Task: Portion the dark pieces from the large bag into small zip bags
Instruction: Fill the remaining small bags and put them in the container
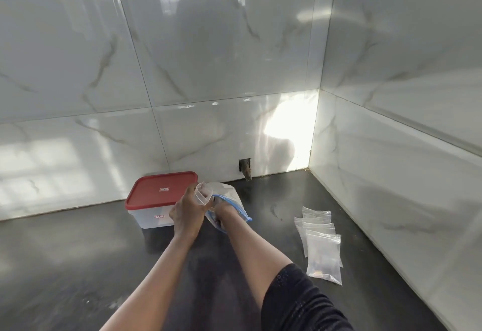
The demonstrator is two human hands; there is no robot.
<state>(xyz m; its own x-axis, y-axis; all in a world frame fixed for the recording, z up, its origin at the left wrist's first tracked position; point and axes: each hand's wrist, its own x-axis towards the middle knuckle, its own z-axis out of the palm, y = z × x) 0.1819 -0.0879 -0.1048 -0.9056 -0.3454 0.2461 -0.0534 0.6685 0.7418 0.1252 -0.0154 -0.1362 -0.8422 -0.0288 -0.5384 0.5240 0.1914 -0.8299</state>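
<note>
Your left hand (186, 212) pinches the small clear zip bag (201, 195) open, touching the large blue-rimmed clear plastic bag (230, 196) on the dark counter (78, 252). Your right hand (222, 209) is inside it, fingers hidden. Keep both mouths close when transferring.

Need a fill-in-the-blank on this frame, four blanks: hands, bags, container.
The left hand holds a small zip bag with its mouth ____.
The right hand is at the mouth of the large bag, whose zip strip is ____.
The container behind the hands has a ____ lid.
The spare small bags lie on the counter to the person's ____.
Missing words: open; blue; red; right.
</note>
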